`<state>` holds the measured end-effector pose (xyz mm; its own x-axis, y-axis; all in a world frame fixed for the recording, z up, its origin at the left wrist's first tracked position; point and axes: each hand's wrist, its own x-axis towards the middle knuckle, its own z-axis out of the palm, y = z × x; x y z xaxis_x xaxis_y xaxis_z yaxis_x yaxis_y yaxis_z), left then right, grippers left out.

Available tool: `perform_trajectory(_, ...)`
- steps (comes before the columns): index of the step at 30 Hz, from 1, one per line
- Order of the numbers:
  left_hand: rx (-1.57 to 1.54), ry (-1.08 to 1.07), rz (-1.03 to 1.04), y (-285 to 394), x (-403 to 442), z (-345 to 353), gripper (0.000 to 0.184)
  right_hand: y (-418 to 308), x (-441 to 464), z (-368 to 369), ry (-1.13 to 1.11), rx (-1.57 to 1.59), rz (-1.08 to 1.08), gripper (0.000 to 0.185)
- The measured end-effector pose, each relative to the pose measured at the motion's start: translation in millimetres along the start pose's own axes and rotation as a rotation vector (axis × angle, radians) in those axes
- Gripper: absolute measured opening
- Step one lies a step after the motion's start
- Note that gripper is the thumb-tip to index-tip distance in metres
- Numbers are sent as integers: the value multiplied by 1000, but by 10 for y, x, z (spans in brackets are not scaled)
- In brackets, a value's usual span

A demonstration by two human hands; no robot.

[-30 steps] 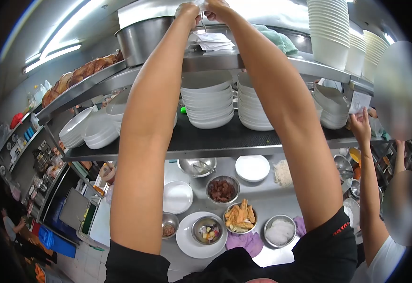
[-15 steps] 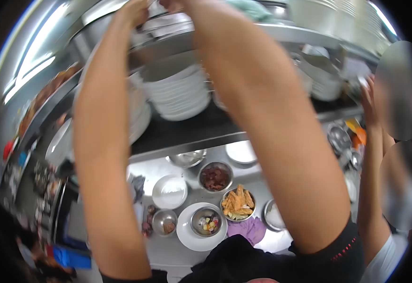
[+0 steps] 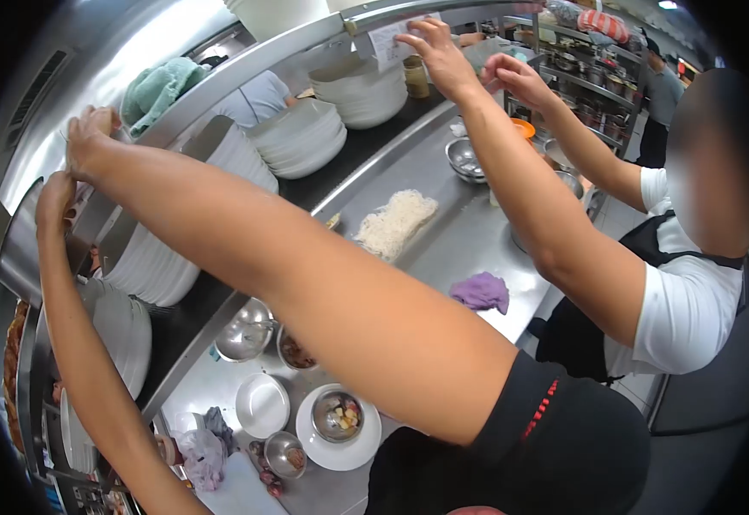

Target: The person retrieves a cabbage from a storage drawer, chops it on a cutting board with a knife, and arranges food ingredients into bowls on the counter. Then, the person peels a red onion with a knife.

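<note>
Both bare hands are being held high at the upper shelf (image 3: 250, 69), over to the left of the view. The right hand (image 3: 91, 142) is curling its fingers just beside the green towel (image 3: 160, 90), and the left hand (image 3: 55, 202) is hanging slightly lower, its fingers bending inward in front of the steel stockpot (image 3: 19, 245). Whether either one is grasping anything I cannot tell — the knuckles and wrists are hiding the space between them. The towel is lying bunched on the shelf, and the stockpot is standing farther along it, partly covered by the left hand.

Below, stacked white bowls (image 3: 299, 142) are lining the dark lower shelf. The right forearm is crossing the view above the steel worktop (image 3: 430, 279), where a pile of pale noodles (image 3: 396, 223) and a crumpled purple cloth (image 3: 482, 293) are lying apart from each other. Nearer the person, a steel bowl of diced ingredients (image 3: 338, 416) is sitting on a white plate (image 3: 368, 446); a white dish (image 3: 263, 405) and a smaller steel bowl (image 3: 284, 455) are resting beside it.

At the right, a co-worker in a white T-shirt (image 3: 688, 313) is raising both arms — one hand (image 3: 443, 64) is touching a printed slip (image 3: 389, 45) hanging at the shelf edge.
</note>
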<state>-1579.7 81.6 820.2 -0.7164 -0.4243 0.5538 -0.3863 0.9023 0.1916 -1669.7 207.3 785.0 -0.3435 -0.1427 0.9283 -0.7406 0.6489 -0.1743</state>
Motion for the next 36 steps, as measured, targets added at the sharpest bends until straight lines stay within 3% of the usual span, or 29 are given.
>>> perform_trajectory(1, 83, 29, 140, -279, 214, 78, 55, -422, 62, 1, 15, 43, 7, 62)
perform_trajectory(3, 164, 76, 314, -588, 389, 180, 69, -270, -387, -675, 193, 124, -170, 55)
perform_trajectory(4, 164, 70, 312, -605, 376, 201, 69, -213, -539, -826, 290, 172, -259, 51)
perform_trajectory(7, -387, -232, 275, -654, 447, 303, 82, -139, -1476, -1361, 509, 553, -286, 23)
perform_trajectory(8, -247, -162, 283, -519, 286, 253, 90, -118, -1913, -1573, 518, 676, -253, 14)
perform_trajectory(11, -107, -145, 273, -396, 120, 216, 102, 77, -3206, -2024, 264, 942, -211, 16)
perform_trajectory(15, -110, -213, 297, -373, 124, 214, 108, 492, -4684, -2203, -501, 882, 219, 15)
perform_trajectory(16, -109, -220, 299, -376, 123, 228, 108, 650, -5126, -2133, -733, 1009, 347, 16)
perform_trajectory(20, -118, -227, 329, -440, 215, 241, 108, 1091, -6458, -2430, -1458, 693, 406, 34)
perform_trajectory(22, -148, -257, 342, -430, 202, 244, 108, 1163, -6941, -2598, -1685, 539, 528, 39)
perform_trajectory(23, -164, -287, 288, -394, 148, 217, 109, 1182, -7065, -2637, -1683, 544, 533, 39)
perform_trajectory(25, -180, -320, 237, -363, 149, 228, 109, 1227, -7286, -2677, -1855, 138, 517, 48)
perform_trajectory(29, -145, -295, 294, -553, 372, 273, 111, 1410, -7656, -2575, -1588, 27, 649, 69)
perform_trajectory(34, -122, -306, 316, -563, 324, 246, 111, 1565, -7636, -2437, -1672, 25, 659, 67)
perform_trajectory(36, -117, -289, 257, -456, 203, 230, 96, 1563, -7582, -2409, -1712, 52, 685, 65)
